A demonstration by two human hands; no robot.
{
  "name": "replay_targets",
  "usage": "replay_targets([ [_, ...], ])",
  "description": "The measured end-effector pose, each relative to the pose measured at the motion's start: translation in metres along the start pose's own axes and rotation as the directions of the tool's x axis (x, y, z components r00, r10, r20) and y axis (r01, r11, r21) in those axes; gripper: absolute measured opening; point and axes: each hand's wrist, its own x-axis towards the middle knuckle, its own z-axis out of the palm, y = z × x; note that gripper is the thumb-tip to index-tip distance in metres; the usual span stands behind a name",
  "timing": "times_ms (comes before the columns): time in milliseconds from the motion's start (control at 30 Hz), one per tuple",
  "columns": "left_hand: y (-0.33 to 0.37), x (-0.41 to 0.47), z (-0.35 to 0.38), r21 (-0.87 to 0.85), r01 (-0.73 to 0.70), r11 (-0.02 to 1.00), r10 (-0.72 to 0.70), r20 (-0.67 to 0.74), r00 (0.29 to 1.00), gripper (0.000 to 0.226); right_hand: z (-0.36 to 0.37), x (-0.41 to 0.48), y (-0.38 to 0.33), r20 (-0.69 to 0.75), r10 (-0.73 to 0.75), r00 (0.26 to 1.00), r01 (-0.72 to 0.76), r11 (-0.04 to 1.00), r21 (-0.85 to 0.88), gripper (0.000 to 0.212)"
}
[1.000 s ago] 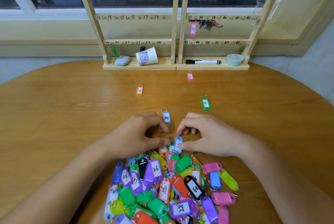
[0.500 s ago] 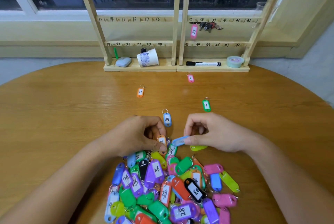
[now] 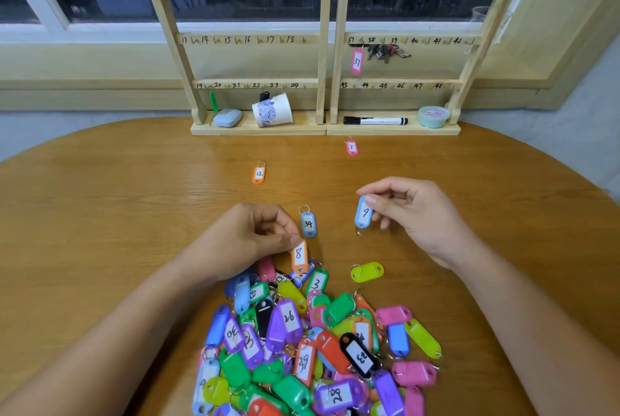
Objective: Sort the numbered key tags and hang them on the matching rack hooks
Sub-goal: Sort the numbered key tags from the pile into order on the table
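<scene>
The right hand (image 3: 412,214) pinches a blue tag (image 3: 363,212) marked 9 over the middle of the table (image 3: 100,214). The left hand (image 3: 248,241) pinches an orange tag (image 3: 299,256) marked 8 at the far side of the pile (image 3: 312,348), which lies by the near edge. On the rack (image 3: 327,46) at the far edge only a pink tag (image 3: 357,61), 37, hangs. I judge the task barely begun, with nearly all tags left to hang.

You get bright, even overhead light, soft sheen on the tabletop (image 3: 134,214), dark window (image 3: 235,3), edges bowed.
</scene>
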Motion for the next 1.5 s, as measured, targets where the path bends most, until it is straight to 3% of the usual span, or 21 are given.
replay_targets([
  [167, 0.003, 0.012, 0.001, -0.032, -0.059, 0.998, 0.054, -0.128, 0.99, 0.002, -0.007, 0.017, 0.003, -0.115, 0.019, 0.993, -0.02, 1.0, -0.011, 0.014],
  [367, 0.018, 0.062, -0.011, 0.059, -0.059, 0.996, 0.073, -0.263, 0.962, 0.014, -0.033, 0.079, 0.011, -0.277, 0.083, 0.957, -0.115, 0.988, -0.099, 0.007],
  [600, 0.042, 0.123, -0.015, -0.004, 0.029, 1.0, -0.029, -0.298, 0.954, 0.008, -0.054, 0.131, 0.031, -0.307, 0.08, 0.949, -0.147, 0.968, -0.204, 0.005],
  [933, 0.055, 0.181, 0.001, -0.051, 0.073, 0.996, -0.084, -0.279, 0.957, 0.009, -0.063, 0.169, 0.048, -0.277, 0.136, 0.951, -0.197, 0.959, -0.204, 0.005],
  [1500, 0.067, 0.265, 0.047, 0.346, 0.1, 0.933, 0.028, -0.349, 0.937, 0.01, -0.058, 0.174, 0.073, -0.359, -0.004, 0.933, -0.154, 0.899, -0.409, 0.009],
])
